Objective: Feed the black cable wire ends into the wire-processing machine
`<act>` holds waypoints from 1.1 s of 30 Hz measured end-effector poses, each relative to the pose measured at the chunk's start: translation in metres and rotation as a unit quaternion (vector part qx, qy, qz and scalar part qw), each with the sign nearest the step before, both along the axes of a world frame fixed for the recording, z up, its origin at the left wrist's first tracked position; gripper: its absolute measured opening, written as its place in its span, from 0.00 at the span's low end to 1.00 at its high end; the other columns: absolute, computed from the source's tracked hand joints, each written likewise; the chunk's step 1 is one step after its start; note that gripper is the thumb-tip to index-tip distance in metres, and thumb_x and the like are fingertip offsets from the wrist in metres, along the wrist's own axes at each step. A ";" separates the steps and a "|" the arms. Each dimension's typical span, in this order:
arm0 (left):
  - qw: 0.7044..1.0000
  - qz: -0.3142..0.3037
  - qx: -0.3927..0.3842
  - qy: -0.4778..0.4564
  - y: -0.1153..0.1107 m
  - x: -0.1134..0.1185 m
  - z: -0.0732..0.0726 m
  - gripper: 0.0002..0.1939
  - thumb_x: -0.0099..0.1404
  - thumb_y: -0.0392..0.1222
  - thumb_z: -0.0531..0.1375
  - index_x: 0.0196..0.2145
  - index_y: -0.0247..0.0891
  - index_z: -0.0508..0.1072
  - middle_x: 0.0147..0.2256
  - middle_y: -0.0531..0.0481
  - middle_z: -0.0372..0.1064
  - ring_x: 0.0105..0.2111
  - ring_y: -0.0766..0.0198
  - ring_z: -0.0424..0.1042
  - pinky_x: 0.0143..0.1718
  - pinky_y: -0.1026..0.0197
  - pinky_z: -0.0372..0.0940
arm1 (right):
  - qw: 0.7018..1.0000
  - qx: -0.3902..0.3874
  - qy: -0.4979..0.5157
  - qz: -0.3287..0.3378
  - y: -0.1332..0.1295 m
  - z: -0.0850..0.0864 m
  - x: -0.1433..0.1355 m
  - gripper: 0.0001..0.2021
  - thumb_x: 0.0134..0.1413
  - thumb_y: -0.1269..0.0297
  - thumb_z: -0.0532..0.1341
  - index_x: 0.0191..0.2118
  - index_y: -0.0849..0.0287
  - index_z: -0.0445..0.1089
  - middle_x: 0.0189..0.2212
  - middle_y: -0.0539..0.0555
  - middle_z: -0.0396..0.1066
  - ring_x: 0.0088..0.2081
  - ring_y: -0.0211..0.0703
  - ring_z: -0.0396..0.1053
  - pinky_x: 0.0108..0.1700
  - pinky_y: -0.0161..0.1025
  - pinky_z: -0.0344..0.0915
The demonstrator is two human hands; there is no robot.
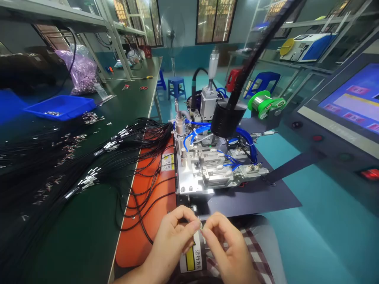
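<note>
My left hand (177, 234) and my right hand (226, 240) meet in front of the machine (213, 169), both closed in a pinch. Between their fingertips sits a tiny pale, metallic-looking piece (200, 226); its exact kind is too small to make out. A black cable (142, 228) loops down over the orange surface and passes behind my left wrist. Just below the hands, a white label with a yellow stripe (190, 260) shows on a rounded part.
Bundles of black cables (112, 157) with metal ends cover the dark green table (94, 232). A blue tray (63, 108) stands behind them. Above the machine hangs a black cylinder (226, 118). A green wire spool (263, 103) and a control screen (355, 98) are on the right.
</note>
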State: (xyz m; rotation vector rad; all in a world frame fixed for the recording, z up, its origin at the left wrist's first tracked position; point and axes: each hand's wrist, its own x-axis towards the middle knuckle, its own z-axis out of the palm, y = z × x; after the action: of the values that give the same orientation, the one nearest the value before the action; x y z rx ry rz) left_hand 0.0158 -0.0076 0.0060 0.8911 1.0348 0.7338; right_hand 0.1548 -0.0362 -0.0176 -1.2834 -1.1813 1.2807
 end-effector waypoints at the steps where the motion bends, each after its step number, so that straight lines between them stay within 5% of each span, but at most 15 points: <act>1: 1.000 -0.003 0.018 0.017 0.000 -0.001 0.000 0.10 0.61 0.44 0.59 0.27 0.37 0.63 0.17 0.63 0.49 0.15 0.75 0.46 0.17 0.70 0.43 | 0.999 0.031 -0.030 -0.002 -0.001 0.000 0.000 0.12 0.58 0.61 0.57 0.25 0.58 0.61 0.24 0.48 0.59 0.26 0.38 0.56 0.28 0.34 0.55; 5: 0.972 -0.039 0.155 0.175 0.002 -0.007 0.002 0.07 0.61 0.37 0.57 0.26 0.36 0.65 0.27 0.55 0.60 0.25 0.70 0.59 0.25 0.68 0.55 | 0.999 -0.042 0.014 0.024 0.006 -0.005 0.002 0.12 0.57 0.59 0.57 0.26 0.58 0.61 0.21 0.46 0.56 0.22 0.35 0.53 0.23 0.32 0.52; 9: 0.930 -0.090 0.209 0.288 0.010 -0.018 0.003 0.03 0.63 0.34 0.54 0.31 0.38 0.65 0.28 0.55 0.61 0.26 0.68 0.62 0.26 0.67 0.57 | 0.990 -0.117 0.068 0.027 0.026 -0.008 0.009 0.13 0.55 0.57 0.60 0.26 0.59 0.62 0.18 0.43 0.53 0.20 0.33 0.49 0.21 0.31 0.48; 14: 0.870 -0.145 0.338 0.328 0.025 -0.029 -0.009 0.12 0.66 0.30 0.49 0.41 0.37 0.71 0.34 0.49 0.61 0.34 0.64 0.66 0.35 0.64 0.63 | 0.981 -0.161 0.088 0.056 0.048 -0.017 0.015 0.12 0.52 0.58 0.62 0.24 0.59 0.62 0.15 0.42 0.55 0.18 0.33 0.50 0.21 0.32 0.47; 24: 0.756 -0.236 0.453 0.409 0.029 -0.036 -0.023 0.21 0.63 0.27 0.48 0.52 0.35 0.67 0.34 0.44 0.61 0.29 0.58 0.68 0.27 0.56 0.69 | 0.972 -0.210 0.074 0.071 0.057 -0.023 0.014 0.12 0.49 0.57 0.62 0.25 0.60 0.64 0.14 0.43 0.57 0.18 0.33 0.52 0.23 0.33 0.47; 33: 0.739 -0.250 0.455 0.430 0.028 -0.036 -0.024 0.22 0.62 0.27 0.49 0.53 0.37 0.64 0.34 0.45 0.61 0.30 0.57 0.69 0.28 0.55 0.71 | 0.970 -0.223 0.061 0.071 0.058 -0.021 0.013 0.14 0.48 0.55 0.62 0.23 0.59 0.64 0.15 0.43 0.57 0.18 0.34 0.53 0.23 0.34 0.49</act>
State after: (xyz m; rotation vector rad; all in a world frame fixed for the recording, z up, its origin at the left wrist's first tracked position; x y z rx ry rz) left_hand -0.0205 0.0207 -0.0177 2.4289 1.1052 0.2928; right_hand 0.1683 0.0222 -0.0384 -1.4284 -0.9395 1.7765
